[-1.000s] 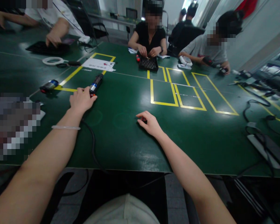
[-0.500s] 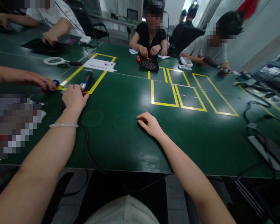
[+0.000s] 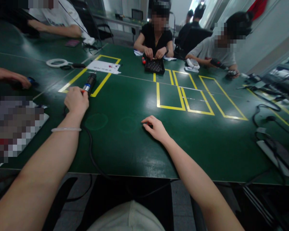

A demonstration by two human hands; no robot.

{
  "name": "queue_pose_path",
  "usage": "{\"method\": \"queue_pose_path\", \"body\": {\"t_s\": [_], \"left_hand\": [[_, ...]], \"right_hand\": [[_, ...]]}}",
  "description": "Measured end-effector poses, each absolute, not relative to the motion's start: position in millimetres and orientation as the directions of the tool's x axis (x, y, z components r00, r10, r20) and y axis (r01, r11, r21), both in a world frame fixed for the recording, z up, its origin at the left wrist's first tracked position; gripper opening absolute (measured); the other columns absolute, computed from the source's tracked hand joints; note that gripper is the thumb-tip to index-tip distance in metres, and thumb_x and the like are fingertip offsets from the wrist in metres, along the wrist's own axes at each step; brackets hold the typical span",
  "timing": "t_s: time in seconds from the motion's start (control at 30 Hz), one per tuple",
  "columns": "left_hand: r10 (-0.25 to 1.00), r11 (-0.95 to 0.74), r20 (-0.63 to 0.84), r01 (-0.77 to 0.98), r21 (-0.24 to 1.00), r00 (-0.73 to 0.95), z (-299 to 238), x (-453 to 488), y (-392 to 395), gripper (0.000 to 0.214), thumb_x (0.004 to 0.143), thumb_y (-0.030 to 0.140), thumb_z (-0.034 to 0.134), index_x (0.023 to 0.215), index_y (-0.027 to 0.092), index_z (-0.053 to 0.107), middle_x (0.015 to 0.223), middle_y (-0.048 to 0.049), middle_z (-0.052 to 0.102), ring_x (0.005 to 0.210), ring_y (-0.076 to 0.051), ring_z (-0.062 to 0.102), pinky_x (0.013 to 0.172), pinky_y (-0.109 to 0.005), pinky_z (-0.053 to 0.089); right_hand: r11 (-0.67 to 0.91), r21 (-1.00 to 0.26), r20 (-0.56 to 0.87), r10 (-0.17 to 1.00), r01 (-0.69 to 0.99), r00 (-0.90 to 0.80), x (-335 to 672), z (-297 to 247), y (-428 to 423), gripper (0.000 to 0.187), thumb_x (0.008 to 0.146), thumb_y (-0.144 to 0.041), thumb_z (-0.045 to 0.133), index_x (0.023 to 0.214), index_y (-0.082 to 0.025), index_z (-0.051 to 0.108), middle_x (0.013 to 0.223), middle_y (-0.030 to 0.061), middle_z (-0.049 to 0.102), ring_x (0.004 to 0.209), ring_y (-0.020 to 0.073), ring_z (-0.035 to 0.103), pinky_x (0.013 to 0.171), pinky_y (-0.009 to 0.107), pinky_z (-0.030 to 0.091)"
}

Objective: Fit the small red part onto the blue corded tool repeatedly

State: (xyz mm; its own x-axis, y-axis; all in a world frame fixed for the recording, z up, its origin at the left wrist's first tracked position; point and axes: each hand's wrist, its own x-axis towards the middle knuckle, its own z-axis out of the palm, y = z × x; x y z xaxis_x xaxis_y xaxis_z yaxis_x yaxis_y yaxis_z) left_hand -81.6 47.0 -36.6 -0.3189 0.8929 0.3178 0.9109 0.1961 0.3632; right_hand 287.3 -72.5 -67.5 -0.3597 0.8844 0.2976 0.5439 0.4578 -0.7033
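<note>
My left hand (image 3: 76, 102) is closed around a corded power tool (image 3: 89, 84) with a black cylindrical front and a blue and silver band. The tool points away from me, inside a yellow taped outline at the left. Its grip is hidden by my fingers, so its exact kind is unclear. A black cord (image 3: 89, 144) runs from beneath my left wrist to the table's front edge. My right hand (image 3: 154, 127) rests on the green table (image 3: 125, 150), with loosely bent fingers apart from the thumb and nothing in them.
At the left, a co-worker's hand (image 3: 20, 80) holds a dark and blue object. A white paper (image 3: 103, 66) and a white ring-shaped object (image 3: 56, 63) lie beyond my left hand. Across the table, a person works over a black tray (image 3: 154, 65). Cables (image 3: 255, 118) lie at the right.
The co-worker's hand at the left has drawn back leftward with its blue-ended object. A dark flat object at the back left has left its place on the table. My hands have hardly moved.
</note>
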Motion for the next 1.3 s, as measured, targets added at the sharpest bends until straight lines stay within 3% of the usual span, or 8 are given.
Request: {"method": "queue_pose_path", "body": {"t_s": [0.13,0.33,0.6,0.8,0.9,1.0,1.17,1.3], "left_hand": [[0.867,0.012,0.450,0.911,0.412,-0.215,-32,-71,42,0.037,0.102,0.034,0.043,0.126,0.009,0.058,0.130,-0.0119,0.057,0.111,-0.023,0.054,0.098,-0.040,0.042],[0.919,-0.394,0.252,0.667,0.633,0.304,-28,-1,15,0.043,0.100,0.042,0.043,0.128,0.013,0.061,0.096,-0.0064,0.068,0.087,-0.017,0.064,0.086,-0.029,0.048],[0.694,-0.440,0.016,0.406,0.801,0.720,-23,59,-31,0.071,0.098,0.042,0.047,0.159,0.012,0.025,0.085,-0.0043,0.066,0.080,-0.018,0.064,0.076,-0.029,0.048],[0.612,-0.329,-0.085,0.350,0.877,0.786,-28,62,-37,0.077,0.101,0.042,0.045,0.164,0.014,0.011,0.081,-0.0029,0.065,0.076,-0.017,0.064,0.075,-0.029,0.049],[0.695,-0.341,-0.050,0.390,0.855,0.717,-27,62,-36,0.063,0.103,0.043,0.039,0.157,0.012,0.031,0.083,-0.0041,0.066,0.081,-0.018,0.066,0.079,-0.031,0.050],[0.769,-0.412,0.034,0.454,0.790,0.638,-25,61,-34,0.047,0.102,0.046,0.042,0.132,0.013,0.055,0.088,-0.0055,0.067,0.084,-0.019,0.065,0.080,-0.031,0.049],[0.701,-0.603,0.231,0.388,0.697,0.674,-25,61,-35,0.039,0.092,0.042,0.065,0.122,0.017,0.060,0.103,-0.0063,0.066,0.094,-0.019,0.064,0.086,-0.031,0.049],[0.626,-0.727,0.334,0.373,0.576,0.704,-26,65,-40,0.030,0.095,0.035,0.063,0.120,0.018,0.065,0.102,-0.0067,0.066,0.094,-0.019,0.064,0.085,-0.030,0.049]], "right_hand": [[0.463,-0.705,0.307,0.882,0.538,-0.357,287,-70,-72,0.015,0.093,-0.021,0.058,0.103,-0.019,0.069,0.098,0.0041,0.063,0.082,0.0142,0.062,0.078,0.028,0.049],[0.451,-0.726,0.307,0.888,0.519,-0.343,286,-73,-69,0.015,0.093,-0.022,0.058,0.103,-0.020,0.069,0.094,0.0039,0.066,0.081,0.0146,0.062,0.078,0.028,0.050],[0.429,-0.846,0.302,0.875,0.317,-0.378,283,-71,-71,0.035,0.091,-0.024,0.058,0.126,-0.022,0.058,0.099,0.0025,0.068,0.080,0.0133,0.062,0.075,0.028,0.052],[0.420,-0.857,0.264,0.856,0.299,-0.445,278,-68,-76,0.016,0.092,-0.030,0.061,0.105,-0.021,0.062,0.093,0.0021,0.069,0.078,0.0141,0.061,0.074,0.029,0.051],[0.345,-0.900,0.225,0.891,0.267,-0.394,278,-71,-74,0.019,0.090,-0.032,0.063,0.104,-0.021,0.062,0.092,0.0025,0.070,0.080,0.0147,0.063,0.074,0.029,0.052],[0.256,-0.949,0.184,0.925,0.187,-0.332,280,-73,-71,0.024,0.088,-0.037,0.067,0.102,-0.019,0.063,0.089,0.0026,0.070,0.078,0.0145,0.064,0.073,0.029,0.052],[0.097,-0.995,0.103,0.958,-0.036,-0.268,282,-72,-68,0.035,0.083,-0.050,0.074,0.093,-0.018,0.064,0.078,0.0016,0.070,0.071,0.0129,0.064,0.072,0.028,0.052],[-0.059,-0.984,-0.009,0.957,-0.166,-0.290,281,-69,-69,0.043,0.080,-0.058,0.076,0.088,-0.017,0.064,0.073,0.0010,0.070,0.063,0.0109,0.063,0.065,0.025,0.052]]}}
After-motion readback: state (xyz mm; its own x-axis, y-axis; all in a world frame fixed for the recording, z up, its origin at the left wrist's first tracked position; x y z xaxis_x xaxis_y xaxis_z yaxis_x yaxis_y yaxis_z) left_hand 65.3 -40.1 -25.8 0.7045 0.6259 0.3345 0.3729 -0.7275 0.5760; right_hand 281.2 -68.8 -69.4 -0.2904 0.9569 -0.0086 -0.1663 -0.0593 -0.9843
